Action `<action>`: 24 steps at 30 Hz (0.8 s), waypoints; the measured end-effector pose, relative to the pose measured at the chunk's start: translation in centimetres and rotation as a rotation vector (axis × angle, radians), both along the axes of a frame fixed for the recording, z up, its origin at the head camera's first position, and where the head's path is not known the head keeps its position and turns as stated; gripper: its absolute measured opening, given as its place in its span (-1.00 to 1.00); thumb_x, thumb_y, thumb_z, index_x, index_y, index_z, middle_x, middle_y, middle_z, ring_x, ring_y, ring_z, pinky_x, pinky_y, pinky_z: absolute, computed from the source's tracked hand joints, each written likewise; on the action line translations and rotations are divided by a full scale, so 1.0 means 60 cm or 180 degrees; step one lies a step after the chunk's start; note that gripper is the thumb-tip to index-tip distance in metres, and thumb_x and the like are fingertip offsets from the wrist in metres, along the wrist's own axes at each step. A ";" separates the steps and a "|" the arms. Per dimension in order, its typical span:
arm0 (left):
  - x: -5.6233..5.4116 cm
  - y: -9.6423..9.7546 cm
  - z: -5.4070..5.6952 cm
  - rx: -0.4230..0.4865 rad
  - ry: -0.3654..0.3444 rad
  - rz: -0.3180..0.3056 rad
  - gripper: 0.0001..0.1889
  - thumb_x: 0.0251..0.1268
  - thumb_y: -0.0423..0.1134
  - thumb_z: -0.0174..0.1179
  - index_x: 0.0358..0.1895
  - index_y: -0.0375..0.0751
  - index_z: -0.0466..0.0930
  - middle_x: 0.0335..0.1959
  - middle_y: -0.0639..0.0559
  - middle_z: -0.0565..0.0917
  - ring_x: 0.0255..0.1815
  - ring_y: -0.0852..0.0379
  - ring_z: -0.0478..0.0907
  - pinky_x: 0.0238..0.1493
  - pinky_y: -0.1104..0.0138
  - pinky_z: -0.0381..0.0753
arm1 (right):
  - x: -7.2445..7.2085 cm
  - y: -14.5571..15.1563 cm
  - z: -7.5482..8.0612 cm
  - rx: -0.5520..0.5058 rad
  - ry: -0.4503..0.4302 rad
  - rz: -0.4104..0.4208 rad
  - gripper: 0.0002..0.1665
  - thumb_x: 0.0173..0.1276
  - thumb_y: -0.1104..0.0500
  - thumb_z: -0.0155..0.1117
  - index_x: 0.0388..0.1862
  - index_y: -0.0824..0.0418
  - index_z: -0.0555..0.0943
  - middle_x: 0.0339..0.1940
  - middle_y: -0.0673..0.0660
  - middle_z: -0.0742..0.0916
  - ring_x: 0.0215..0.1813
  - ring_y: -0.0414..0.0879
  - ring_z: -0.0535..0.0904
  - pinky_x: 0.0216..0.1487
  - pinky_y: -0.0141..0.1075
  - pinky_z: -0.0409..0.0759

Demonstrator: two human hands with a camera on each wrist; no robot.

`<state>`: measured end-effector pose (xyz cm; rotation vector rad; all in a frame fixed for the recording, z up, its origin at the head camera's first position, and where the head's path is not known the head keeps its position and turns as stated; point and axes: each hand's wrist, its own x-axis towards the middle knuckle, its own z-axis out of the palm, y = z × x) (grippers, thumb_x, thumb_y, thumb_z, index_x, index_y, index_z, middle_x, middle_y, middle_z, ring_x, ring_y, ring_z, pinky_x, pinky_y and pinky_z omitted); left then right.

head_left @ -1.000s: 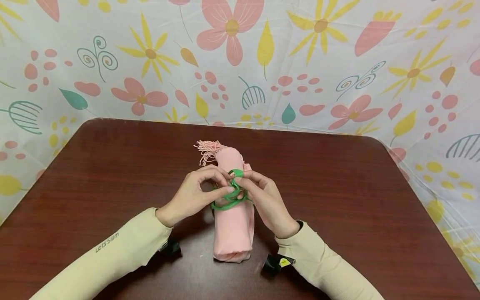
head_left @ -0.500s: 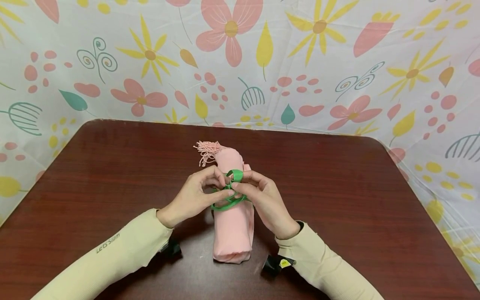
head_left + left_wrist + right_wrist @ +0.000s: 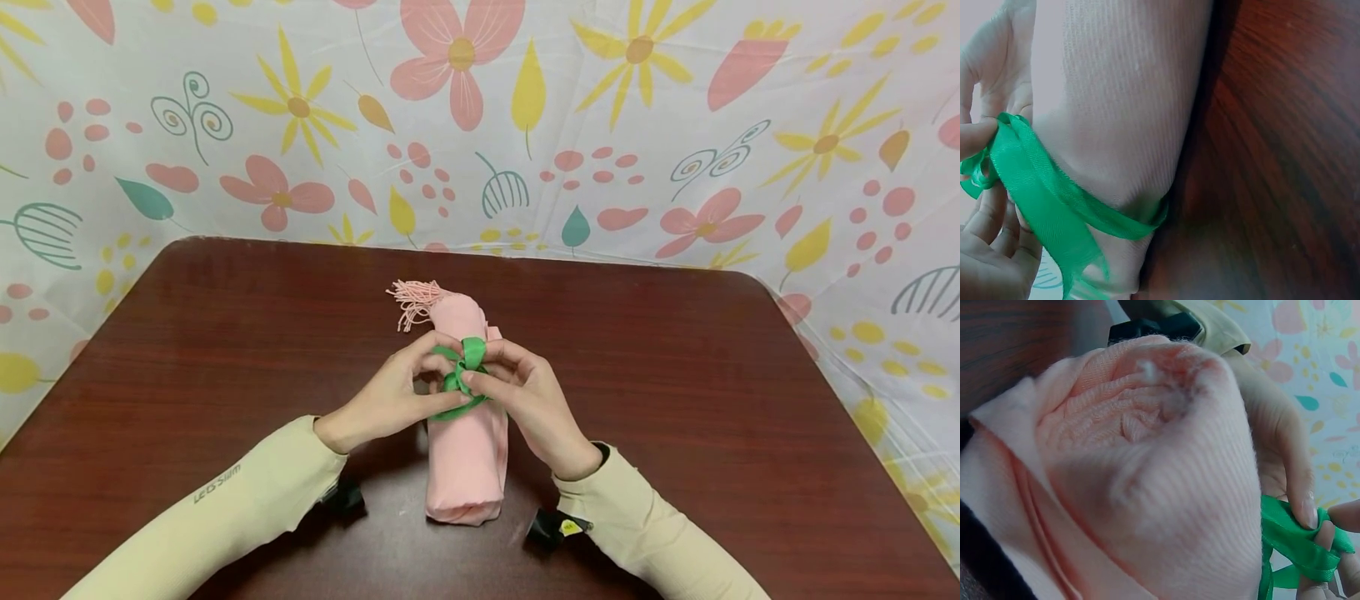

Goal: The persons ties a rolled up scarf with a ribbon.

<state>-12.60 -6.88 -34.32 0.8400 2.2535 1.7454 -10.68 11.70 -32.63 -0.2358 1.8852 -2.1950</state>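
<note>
A pink scarf (image 3: 465, 471), rolled into a long bundle, lies lengthwise on the table with its fringe (image 3: 417, 302) at the far end. Around its middle runs a green satin ribbon (image 3: 473, 352). My left hand (image 3: 390, 390) comes in from the left and holds the ribbon near thumb and forefinger. From the right, my right hand (image 3: 546, 404) pinches it, thumb over a loop. The left wrist view shows two ribbon strands (image 3: 1041, 187) passing round the roll. In the right wrist view, fingers meet at the looped ribbon (image 3: 1300, 540), beside the roll's layered end (image 3: 1141, 415).
The dark brown wooden table (image 3: 262, 333) has its far edge against a flower-printed curtain (image 3: 337, 125). Black wrist cameras, such as the right one (image 3: 546, 530), hang under both cuffs close to the tabletop.
The left thumb and forefinger have spread apart, with a green strand now showing between them. The ribbon around the fingertips has shifted into a fuller loop. The roll has stayed in place.
</note>
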 end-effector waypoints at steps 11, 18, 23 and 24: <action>-0.003 0.006 0.004 -0.0183 -0.0047 0.0328 -0.79 0.20 -0.38 0.21 -0.09 -0.24 0.53 -0.45 0.00 0.68 -0.30 0.21 0.58 -0.23 0.42 0.50 | 0.006 -0.002 -0.004 0.0177 0.0421 0.0073 -0.84 0.21 0.33 0.31 -0.20 0.29 0.61 -0.21 0.03 0.68 -0.17 -0.16 0.64 -0.10 -0.36 0.59; -0.003 0.008 0.006 -0.0239 -0.0159 0.0351 -0.79 0.23 -0.45 0.09 -0.07 -0.31 0.56 -0.38 -0.11 0.72 -0.50 0.24 0.55 -0.53 0.44 0.42 | 0.011 -0.002 -0.004 0.0295 0.0492 0.0097 -0.85 0.19 0.34 0.33 -0.24 0.31 0.62 -0.22 -0.01 0.67 -0.34 -0.16 0.65 -0.19 -0.37 0.61; 0.000 0.007 0.007 -0.0117 -0.0378 0.0285 -0.77 0.24 -0.48 0.00 -0.09 -0.40 0.57 -0.56 -0.12 0.67 -0.64 0.17 0.53 -0.63 0.40 0.45 | 0.013 -0.001 -0.005 0.0398 0.0627 0.0135 -0.87 0.19 0.36 0.33 -0.27 0.35 0.61 -0.19 0.04 0.70 -0.40 -0.10 0.67 -0.21 -0.30 0.65; 0.001 0.008 0.008 -0.0087 -0.0412 0.0289 -0.77 0.25 -0.49 0.00 -0.09 -0.41 0.58 -0.55 -0.13 0.69 -0.62 0.15 0.56 -0.60 0.39 0.50 | 0.013 -0.001 -0.005 0.0421 0.0656 0.0131 -0.87 0.19 0.36 0.34 -0.27 0.36 0.61 -0.18 0.05 0.70 -0.36 -0.10 0.68 -0.20 -0.30 0.64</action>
